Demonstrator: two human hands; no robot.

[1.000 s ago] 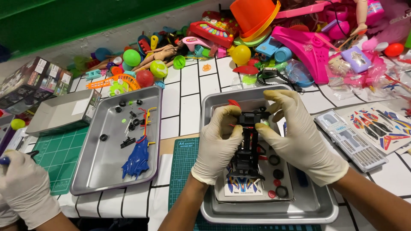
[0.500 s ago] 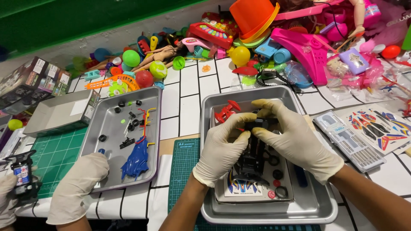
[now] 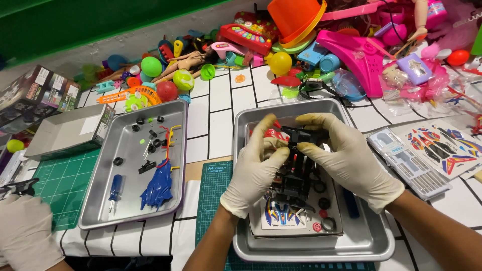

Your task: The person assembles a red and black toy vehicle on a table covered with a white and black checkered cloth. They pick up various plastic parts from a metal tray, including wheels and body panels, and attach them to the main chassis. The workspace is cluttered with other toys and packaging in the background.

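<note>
Both my hands wear cream gloves and hold a black toy car chassis above a metal tray. My left hand grips its left side. My right hand pinches a black part at the chassis's top. Under the chassis lies a printed sheet with small black rings and red pieces beside it. A red part shows behind my left thumb.
A second metal tray to the left holds a blue car shell, a blue screwdriver and small black parts. Another person's gloved hand is at bottom left. Colourful toys pile up behind; sticker sheets lie right.
My hands have lifted the chassis slightly and shifted their grip on its top. The other person's gloved hand has pulled back toward the lower left corner.
</note>
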